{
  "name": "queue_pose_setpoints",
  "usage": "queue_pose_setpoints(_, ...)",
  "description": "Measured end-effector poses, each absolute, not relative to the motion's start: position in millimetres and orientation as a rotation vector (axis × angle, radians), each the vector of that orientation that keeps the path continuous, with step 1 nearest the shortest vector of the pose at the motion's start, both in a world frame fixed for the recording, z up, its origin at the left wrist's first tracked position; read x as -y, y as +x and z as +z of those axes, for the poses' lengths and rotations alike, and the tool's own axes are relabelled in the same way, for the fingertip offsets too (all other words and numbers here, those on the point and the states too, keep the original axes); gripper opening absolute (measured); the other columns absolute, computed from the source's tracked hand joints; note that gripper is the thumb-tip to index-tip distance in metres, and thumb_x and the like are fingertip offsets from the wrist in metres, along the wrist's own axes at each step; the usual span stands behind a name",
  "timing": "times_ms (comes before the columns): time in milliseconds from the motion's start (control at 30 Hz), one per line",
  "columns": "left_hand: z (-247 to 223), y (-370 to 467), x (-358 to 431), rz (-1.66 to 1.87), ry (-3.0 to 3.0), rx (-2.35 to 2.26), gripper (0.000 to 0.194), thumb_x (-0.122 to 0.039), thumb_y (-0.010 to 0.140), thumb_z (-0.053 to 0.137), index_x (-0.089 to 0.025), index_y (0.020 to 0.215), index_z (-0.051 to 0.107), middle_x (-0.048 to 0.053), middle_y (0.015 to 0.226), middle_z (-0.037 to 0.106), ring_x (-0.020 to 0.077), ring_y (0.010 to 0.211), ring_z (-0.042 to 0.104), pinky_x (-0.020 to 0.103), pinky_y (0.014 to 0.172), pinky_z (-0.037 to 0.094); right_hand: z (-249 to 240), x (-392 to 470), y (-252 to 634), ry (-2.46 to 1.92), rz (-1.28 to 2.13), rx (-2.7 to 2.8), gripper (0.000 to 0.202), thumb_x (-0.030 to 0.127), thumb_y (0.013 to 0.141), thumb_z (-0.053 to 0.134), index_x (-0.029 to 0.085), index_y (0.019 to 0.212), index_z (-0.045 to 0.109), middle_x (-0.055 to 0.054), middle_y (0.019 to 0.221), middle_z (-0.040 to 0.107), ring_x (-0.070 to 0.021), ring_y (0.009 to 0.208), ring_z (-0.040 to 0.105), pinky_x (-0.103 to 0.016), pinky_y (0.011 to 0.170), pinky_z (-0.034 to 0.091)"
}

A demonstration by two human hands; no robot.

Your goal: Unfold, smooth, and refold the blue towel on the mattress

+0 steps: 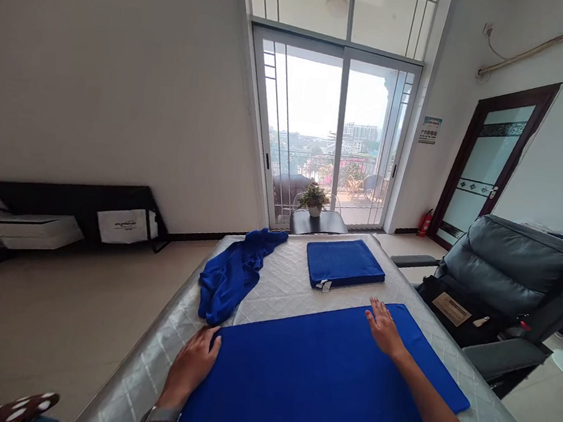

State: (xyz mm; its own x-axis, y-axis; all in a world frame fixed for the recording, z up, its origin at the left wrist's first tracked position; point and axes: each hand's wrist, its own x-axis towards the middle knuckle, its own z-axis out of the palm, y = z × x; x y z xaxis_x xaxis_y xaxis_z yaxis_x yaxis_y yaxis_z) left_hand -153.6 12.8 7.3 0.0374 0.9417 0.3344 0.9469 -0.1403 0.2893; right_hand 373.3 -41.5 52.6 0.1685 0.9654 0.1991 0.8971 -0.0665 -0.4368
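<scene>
A blue cloth [304, 374] lies spread flat as a rectangle on the silver quilted table cover [278, 291]. My left hand [194, 356] rests at its far left corner, the fingers laid out over the edge. On the cloth's far right part lies my right hand [384, 328], palm down with its fingers extended. Beyond the spread cloth sits a neatly folded stack of blue cloth [344, 263] with a white tag at its near edge. A crumpled blue cloth [237, 273] lies at the far left of the table, just past my left hand.
A dark recliner [512, 262] with a black bag [451, 316] stands close on the right. Past the table's far edge, a potted plant [315, 198] sits on a dark chair [318, 223]. A black rack [74, 216] stands by the left wall.
</scene>
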Motion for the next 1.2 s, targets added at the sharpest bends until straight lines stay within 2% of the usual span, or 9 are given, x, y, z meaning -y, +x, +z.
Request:
queue_pose_setpoints(167,7.6,-152.9,-12.2,-0.693,-2.258,2.037,0.045,-0.037,0.096,0.032,-0.016,0.124,0.059,0.012,0.127,0.067,0.0262,0.125,0.059,0.041,0.109,0.042,81.1,74.9,253.5,-1.684,0.432,2.064,0.067,0.06,0.101,0.017,0.024,0.158,0.021,-0.003,0.165,0.02,-0.0202,0.152,0.01,-0.043,0.123,0.013)
queue_pose_setpoints(333,13.9,-148.6,-7.5,-0.707,-2.261,2.035,0.041,-0.034,0.097,0.035,-0.017,0.126,0.059,0.012,0.129,0.066,0.0248,0.124,0.058,0.04,0.109,0.041,92.1,105.9,136.1,-1.432,0.622,2.211,0.064,0.057,0.102,0.024,0.029,0.159,0.016,-0.002,0.166,0.011,-0.0229,0.152,0.006,-0.048,0.123,0.014)
queue_pose_setpoints(567,11.1,-149.9,-10.1,-0.72,-2.254,1.974,0.037,-0.029,0.096,0.039,-0.016,0.125,0.059,0.013,0.128,0.067,0.0243,0.123,0.059,0.04,0.108,0.042,78.2,136.5,21.2,-1.281,0.694,2.201,0.069,0.049,0.1,0.042,0.021,0.159,0.018,-0.011,0.165,0.009,-0.0277,0.152,0.006,-0.052,0.122,0.017)
queue_pose_setpoints(833,6.9,-150.7,-11.7,-0.751,-2.229,1.978,0.036,-0.031,0.096,0.04,-0.017,0.124,0.06,0.012,0.126,0.068,0.0248,0.122,0.06,0.041,0.106,0.044,70.7,143.5,-10.2,-1.336,0.729,2.131,0.066,0.045,0.1,0.04,0.022,0.159,0.018,-0.009,0.166,0.01,-0.0277,0.152,0.005,-0.054,0.122,0.018)
queue_pose_setpoints(1033,16.2,-146.1,-5.1,-0.735,-2.237,2.009,0.038,-0.028,0.097,0.039,-0.015,0.127,0.059,0.014,0.129,0.066,0.0252,0.125,0.057,0.041,0.11,0.04,54.4,138.8,-2.4,-1.414,0.777,2.094,0.068,0.053,0.101,0.032,0.02,0.158,0.019,-0.007,0.166,0.008,-0.0278,0.151,0.006,-0.052,0.123,0.018)
queue_pose_setpoints(1200,21.6,-142.2,-1.2,-0.724,-2.226,2.039,0.038,-0.028,0.098,0.038,-0.017,0.127,0.059,0.013,0.132,0.065,0.0244,0.127,0.056,0.04,0.111,0.039,49.6,137.5,10.9,-1.495,0.745,2.082,0.07,0.052,0.1,0.032,0.015,0.158,0.019,-0.009,0.165,0.008,-0.0276,0.151,0.004,-0.051,0.123,0.017)
